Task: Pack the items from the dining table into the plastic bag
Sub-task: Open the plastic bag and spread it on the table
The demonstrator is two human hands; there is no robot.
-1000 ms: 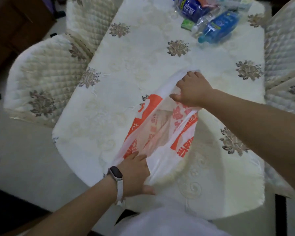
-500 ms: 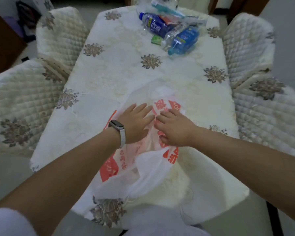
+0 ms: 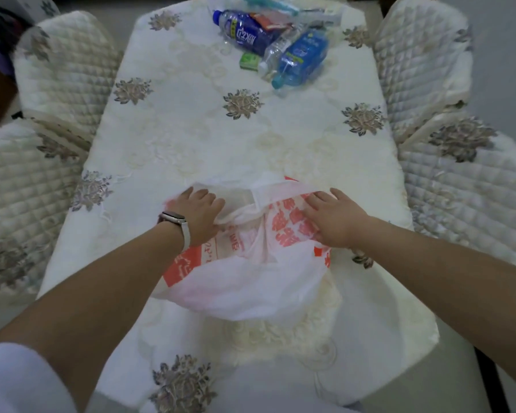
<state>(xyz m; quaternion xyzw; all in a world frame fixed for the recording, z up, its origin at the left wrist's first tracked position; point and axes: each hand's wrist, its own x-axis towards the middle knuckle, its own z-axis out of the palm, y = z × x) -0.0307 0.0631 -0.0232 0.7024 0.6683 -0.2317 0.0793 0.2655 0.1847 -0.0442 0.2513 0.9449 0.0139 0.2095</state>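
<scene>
- The bag (image 3: 251, 281) (white, with orange-red print) lies crumpled on the near half of the worktop (image 3: 191, 138), its mouth turned toward the far end.
- The left hand (image 3: 200, 213) rests flat on the bag's left upper part, fingers straight and spread, clasping nothing; the thumb lies against a fold of the plastic.
- The right hand (image 3: 334, 222) lies flat on the printed right side of the bag, fingers straight and pointing toward the far left, also released.
- The two hands are apart, with a rumpled strip of bag between them.
- A watch (image 3: 173, 218) with a pale strap sits on the left wrist.
- At the far end of the worktop, well apart from the bag, the items lie in a loose heap: a dark blue bottle (image 3: 245, 34), a light blue bottle (image 3: 301, 58) and a clear bottle (image 3: 273, 55) between them, all on their sides.
- A green pack (image 3: 249, 61) lies just beside the clear bottle's cap end.
- A red packet (image 3: 271, 22) lies behind the bottles (its print is too blurred to read).
- A pale cloth (image 3: 242, 104) with flower motifs covers the worktop.
- Quilted chairs (image 3: 63, 70) stand along both long sides.
</scene>
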